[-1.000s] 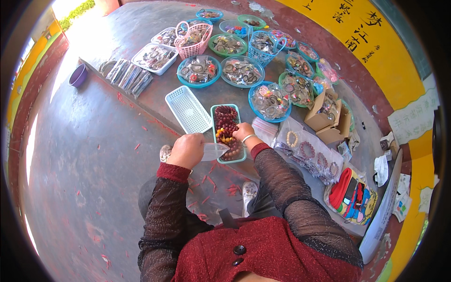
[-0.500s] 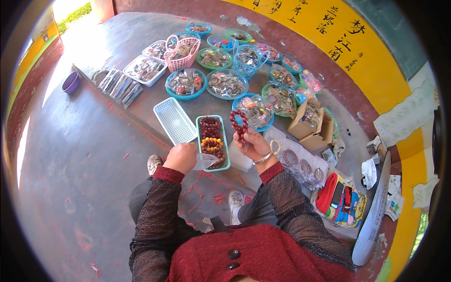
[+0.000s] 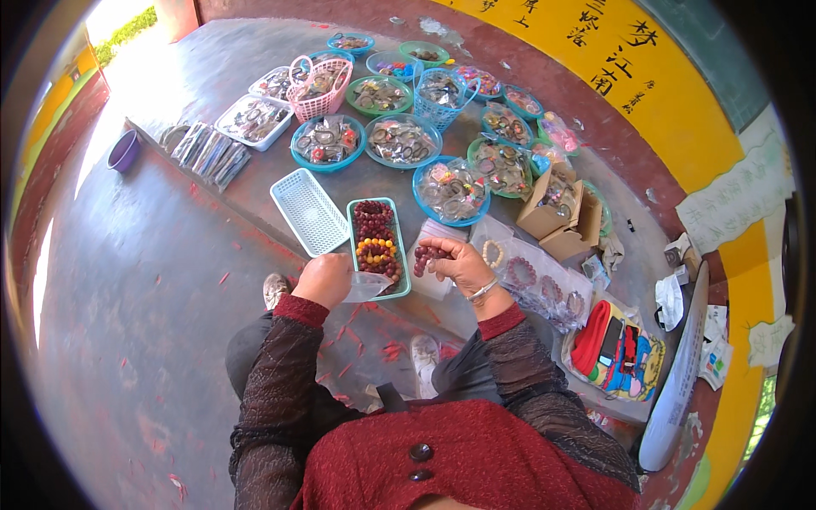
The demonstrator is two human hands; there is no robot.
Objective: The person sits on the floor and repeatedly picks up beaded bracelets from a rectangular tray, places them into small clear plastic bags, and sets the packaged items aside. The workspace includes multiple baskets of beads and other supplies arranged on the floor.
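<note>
A dark red bead bracelet [image 3: 427, 255] is pinched between the thumb and fingers of my right hand [image 3: 460, 266]. My left hand [image 3: 325, 280] is closed on a clear plastic bag [image 3: 365, 287], whose free end reaches over the near end of a basket. That green basket [image 3: 402, 270] holds several dark red bead bracelets and a yellow bead bracelet [image 3: 375, 252]. To its left, a pale, bare-bottomed basket [image 3: 308, 212] lies on the floor. A stack of clear bags [image 3: 436, 234] rests just beyond my right hand.
Several basins and baskets of bagged bracelets stand beyond, including a pink basket [image 3: 320, 102] and a blue basin [image 3: 450, 194]. At right are a plastic sheet with bracelets [image 3: 544, 280], a cardboard box [image 3: 552, 208] and colourful fabric [image 3: 616, 348]. A purple bucket [image 3: 123, 151] stands far left.
My right hand has lowered the dark red bracelet, which hung upright before and is now bunched at the fingertips. My left hand still holds the bag. The whole view has shifted slightly.
</note>
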